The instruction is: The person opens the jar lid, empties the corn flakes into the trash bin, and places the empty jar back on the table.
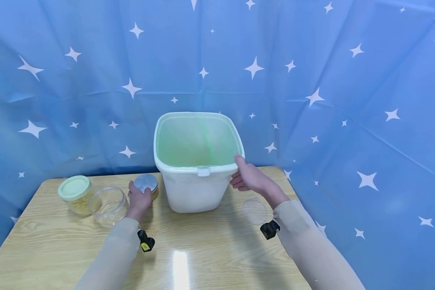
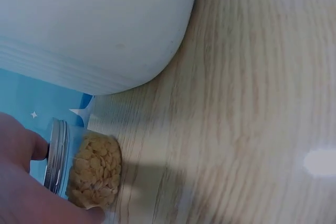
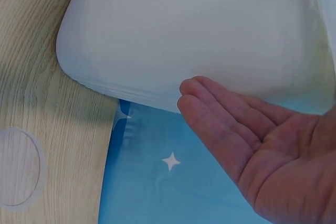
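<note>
A tall white bin [image 1: 192, 193] stands at the back middle of the wooden table, showing pale green inside its rim and a small tab in front. My right hand [image 1: 251, 176] is at the bin's right front corner, thumb on the rim. In the right wrist view its fingers [image 3: 226, 124] extend nearly straight beside the bin's wall, and the thumb is hidden. My left hand [image 1: 139, 199] grips a small clear jar with a silver metal lid [image 1: 146, 182], just left of the bin. Yellowish flakes [image 2: 97, 170] show through the jar in the left wrist view.
Left of my left hand stands an uncovered clear round container [image 1: 109, 209]. Beyond it is a jar with a pale green lid [image 1: 74, 188] and yellowish contents. A clear round disc [image 1: 254, 211] lies near my right wrist. A blue starred curtain [image 1: 217, 72] hangs behind the table.
</note>
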A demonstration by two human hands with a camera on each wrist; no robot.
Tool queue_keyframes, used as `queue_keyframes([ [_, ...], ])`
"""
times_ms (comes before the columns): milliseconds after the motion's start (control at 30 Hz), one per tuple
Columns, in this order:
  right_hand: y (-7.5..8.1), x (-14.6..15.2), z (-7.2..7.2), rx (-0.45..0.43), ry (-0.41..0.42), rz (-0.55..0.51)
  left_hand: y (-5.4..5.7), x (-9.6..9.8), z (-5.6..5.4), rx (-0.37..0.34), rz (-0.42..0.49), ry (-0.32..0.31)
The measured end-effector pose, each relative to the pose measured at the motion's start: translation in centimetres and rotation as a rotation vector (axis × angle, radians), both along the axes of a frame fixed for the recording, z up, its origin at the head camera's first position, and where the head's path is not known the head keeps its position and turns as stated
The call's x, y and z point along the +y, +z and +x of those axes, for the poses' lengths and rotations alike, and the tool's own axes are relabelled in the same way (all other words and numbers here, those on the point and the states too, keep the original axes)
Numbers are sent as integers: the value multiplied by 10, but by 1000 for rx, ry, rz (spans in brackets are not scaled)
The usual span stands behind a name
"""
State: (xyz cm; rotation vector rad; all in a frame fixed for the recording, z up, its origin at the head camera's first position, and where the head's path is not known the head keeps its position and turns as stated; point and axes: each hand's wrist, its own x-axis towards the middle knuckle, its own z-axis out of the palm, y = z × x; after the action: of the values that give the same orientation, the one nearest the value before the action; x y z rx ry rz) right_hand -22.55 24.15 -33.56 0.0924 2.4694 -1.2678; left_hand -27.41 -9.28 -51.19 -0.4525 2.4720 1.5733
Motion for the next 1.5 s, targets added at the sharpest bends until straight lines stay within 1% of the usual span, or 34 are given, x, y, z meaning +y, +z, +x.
queue_keyframes([
  [67, 1, 0, 0, -1, 0, 0, 3, 2, 4, -5, 0, -21],
  [167, 1, 0, 0, -2, -1, -2, 3, 5, 11, -8, -5, -32],
  [333, 0, 1, -1, -7, 3, -1, 0, 7, 24, 31, -10, -31],
  [467, 0, 1, -1, -13, 8, -5, -2, 2, 35, 64, -14, -41],
  [533, 0, 1, -1, -13, 14, -6, -3, -2, 39, 60, -6, -72],
  [700, 0, 3, -1, -8, 23, -9, -5, -14, 46, 30, 33, -208],
  [800, 0, 2, -2, -7, 20, -9, -4, -22, 52, 31, 54, -271],
  [967, -1, 1, -1, -6, 17, -8, -6, -35, 56, 2, 68, -359],
  [1033, -1, 0, -1, -5, 16, -6, -8, -39, 56, -16, 70, -385],
  [1133, -1, 0, -1, -5, 10, -4, -12, -44, 56, -24, 105, -413],
  [1200, -1, 0, -1, -3, 11, -3, -16, -46, 55, -11, 140, -420],
  [1267, -1, 0, -1, -3, 12, -2, -20, -48, 56, 16, 149, -433],
  [1333, -1, 0, -1, -1, 14, -4, -26, -48, 56, 60, 116, -440],
  [1400, 0, -1, -1, 1, 14, -4, -30, -48, 58, 113, 65, -444],
  [1467, 0, -1, -2, 2, 12, -4, -34, -46, 58, 165, 13, -441],
  [1500, -1, -1, -2, 1, 11, -5, -36, -45, 58, 192, 3, -436],
])
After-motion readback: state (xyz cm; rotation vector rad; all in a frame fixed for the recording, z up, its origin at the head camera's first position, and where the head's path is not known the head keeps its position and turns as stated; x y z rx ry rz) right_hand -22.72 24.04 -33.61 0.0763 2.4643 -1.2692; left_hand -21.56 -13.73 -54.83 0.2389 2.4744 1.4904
